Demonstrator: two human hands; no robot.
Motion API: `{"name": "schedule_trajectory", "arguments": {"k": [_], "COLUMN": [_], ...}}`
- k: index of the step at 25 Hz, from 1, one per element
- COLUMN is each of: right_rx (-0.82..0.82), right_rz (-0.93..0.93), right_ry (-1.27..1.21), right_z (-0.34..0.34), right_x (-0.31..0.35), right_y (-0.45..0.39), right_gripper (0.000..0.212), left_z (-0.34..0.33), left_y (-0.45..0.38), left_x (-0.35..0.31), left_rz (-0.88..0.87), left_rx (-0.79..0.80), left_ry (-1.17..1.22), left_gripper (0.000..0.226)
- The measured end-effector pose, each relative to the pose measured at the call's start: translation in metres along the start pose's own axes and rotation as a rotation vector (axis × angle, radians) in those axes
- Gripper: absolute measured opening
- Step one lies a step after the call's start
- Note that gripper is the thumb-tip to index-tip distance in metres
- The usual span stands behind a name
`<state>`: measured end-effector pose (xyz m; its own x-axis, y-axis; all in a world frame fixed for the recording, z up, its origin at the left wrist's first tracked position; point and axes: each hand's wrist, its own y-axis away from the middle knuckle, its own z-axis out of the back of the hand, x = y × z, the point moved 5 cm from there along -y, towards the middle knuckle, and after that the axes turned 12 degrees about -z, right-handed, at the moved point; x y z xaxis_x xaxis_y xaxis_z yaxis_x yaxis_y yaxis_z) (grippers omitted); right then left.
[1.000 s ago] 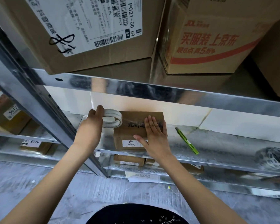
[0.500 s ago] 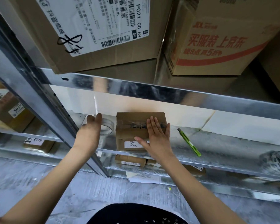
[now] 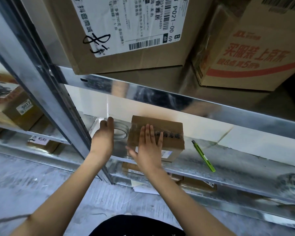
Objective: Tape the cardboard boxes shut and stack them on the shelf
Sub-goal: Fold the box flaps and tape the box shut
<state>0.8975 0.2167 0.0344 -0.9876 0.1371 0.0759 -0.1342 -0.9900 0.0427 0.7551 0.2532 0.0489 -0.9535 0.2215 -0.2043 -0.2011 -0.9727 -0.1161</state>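
Observation:
A small brown cardboard box (image 3: 170,133) with clear tape across its top and a white label on its front stands on the metal shelf (image 3: 232,162). My right hand (image 3: 148,145) lies flat on the box's top left part, fingers straight. A roll of clear tape (image 3: 121,132) lies flat on the shelf just left of the box. Beside the roll's left edge is my left hand (image 3: 104,135), fingers straight; its thumb is hidden, so I cannot see any grip on the roll.
A green utility knife (image 3: 203,156) lies on the shelf right of the box. Two big cartons (image 3: 126,31) (image 3: 254,51) fill the shelf above. A steel upright (image 3: 46,82) stands left of my arm. Small parcels (image 3: 194,184) sit on the lower shelf, and others (image 3: 22,108) at the left.
My left hand has lowered the tape roll from upright beside the box down flat onto the shelf. My right hand stays flat on the box top.

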Motion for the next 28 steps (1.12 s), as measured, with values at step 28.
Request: {"name": "schedule_trajectory", "arguments": {"k": [28], "right_rx": [-0.263], "right_rz": [-0.238], "right_ry": [-0.889], "right_z": [0.043], "right_x": [-0.073], "right_y": [-0.001], "right_gripper": [0.060], "left_z": [0.026], "left_y": [-0.023], "left_x": [-0.043], "left_rz": [0.212], "left_rx": [-0.135], "left_ry": [0.835], "left_gripper": [0.036]}}
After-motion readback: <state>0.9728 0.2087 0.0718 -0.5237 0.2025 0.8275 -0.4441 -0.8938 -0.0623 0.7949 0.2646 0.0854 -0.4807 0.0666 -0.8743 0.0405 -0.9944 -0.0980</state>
